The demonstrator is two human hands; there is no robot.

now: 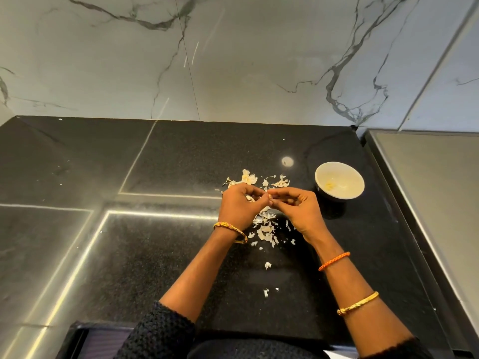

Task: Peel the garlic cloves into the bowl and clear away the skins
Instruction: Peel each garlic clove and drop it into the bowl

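The counter (160,156) is black, finely speckled. On it, right of the pale cream garlic skins (264,229), sits a white bowl (339,180). Behind the bowl rises a grey-white marble wall (233,60) with dark veins. An orange braided band (333,260) and gold bangles (357,303) ring the wrists.

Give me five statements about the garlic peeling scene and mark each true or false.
1. The white bowl stands to the right of both hands. True.
2. The garlic skins are gathered inside the bowl. False: they lie scattered on the black counter.
3. The left hand and the right hand meet at their fingertips above the skins. True.
4. The bowl is brimful of cloves. False: only a few pale bits show inside.
5. The left hand rests flat on the counter. False: its fingers are curled.
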